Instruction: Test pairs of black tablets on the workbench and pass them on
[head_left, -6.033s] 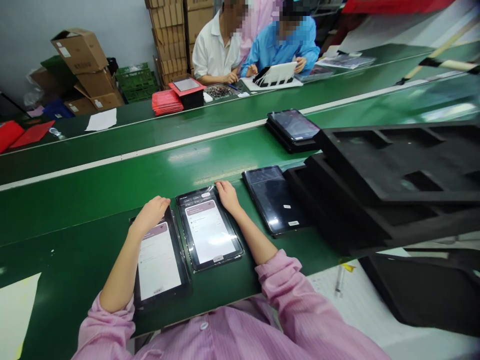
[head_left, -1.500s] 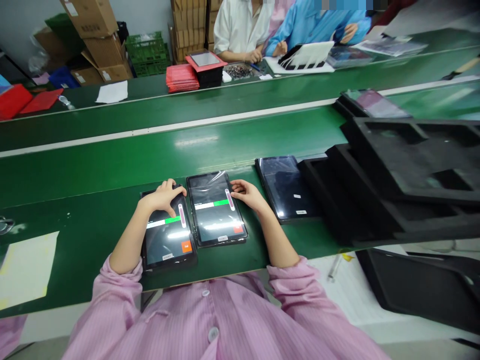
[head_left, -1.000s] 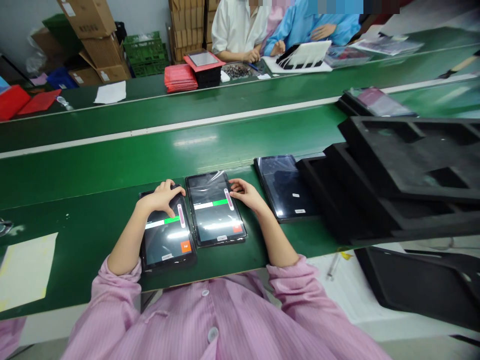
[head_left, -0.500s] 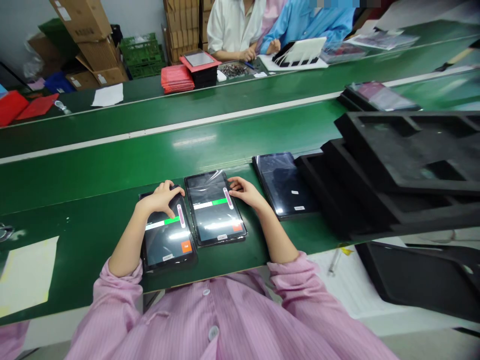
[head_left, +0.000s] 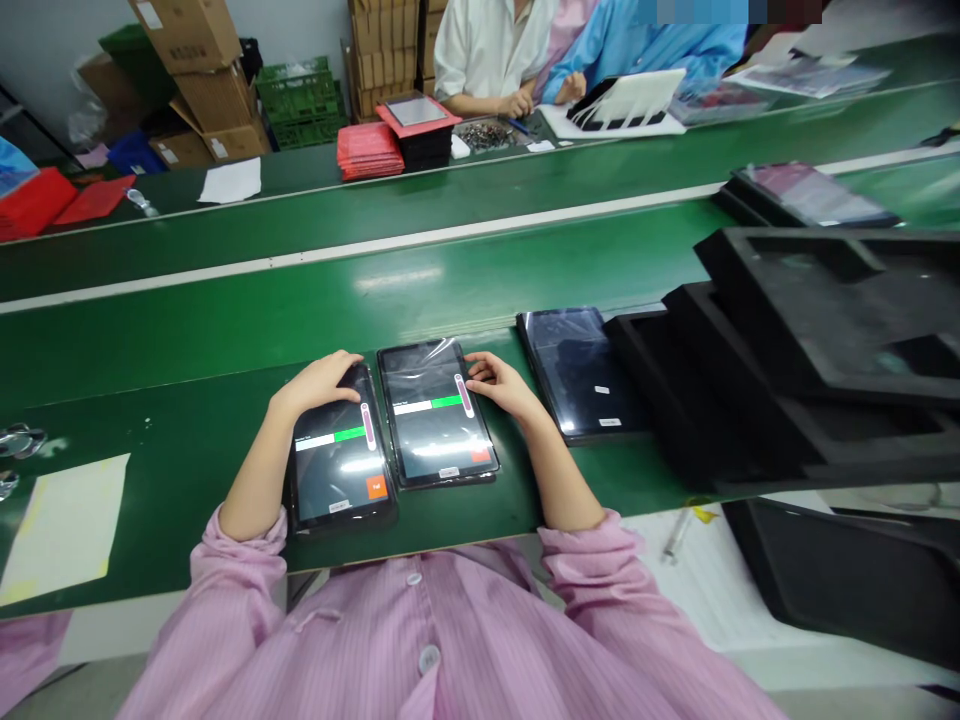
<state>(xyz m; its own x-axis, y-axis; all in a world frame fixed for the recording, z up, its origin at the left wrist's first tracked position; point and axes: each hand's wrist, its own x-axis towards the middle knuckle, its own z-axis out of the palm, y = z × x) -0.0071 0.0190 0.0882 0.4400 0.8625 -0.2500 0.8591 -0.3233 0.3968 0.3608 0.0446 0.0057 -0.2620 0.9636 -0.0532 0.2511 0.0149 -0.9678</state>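
Observation:
Two dark tablets with lit screens lie side by side on the green work surface. My left hand (head_left: 324, 383) rests over the upper part of the left tablet (head_left: 341, 470), its thumb and fingers apart at the top edge. The right tablet (head_left: 435, 425) shows a white and green bar, like the left one. Beside its upper right edge is my right hand (head_left: 491, 382), fingers spread and slightly curled, fingertips near or at the edge. Neither hand is closed around anything. Further right lies a dark tablet (head_left: 577, 365) with its screen off.
Black foam trays (head_left: 787, 370) are stacked at the right. Paper (head_left: 67, 525) lies at the left. Two people sit across the green bench (head_left: 315, 275), near red pouches (head_left: 369, 152) and a white stand (head_left: 649, 100). A black tray (head_left: 832, 580) sits lower right.
The view has shifted slightly. My left hand's fingers have moved up from the left tablet's screen toward its top edge. My right hand stays by the right tablet.

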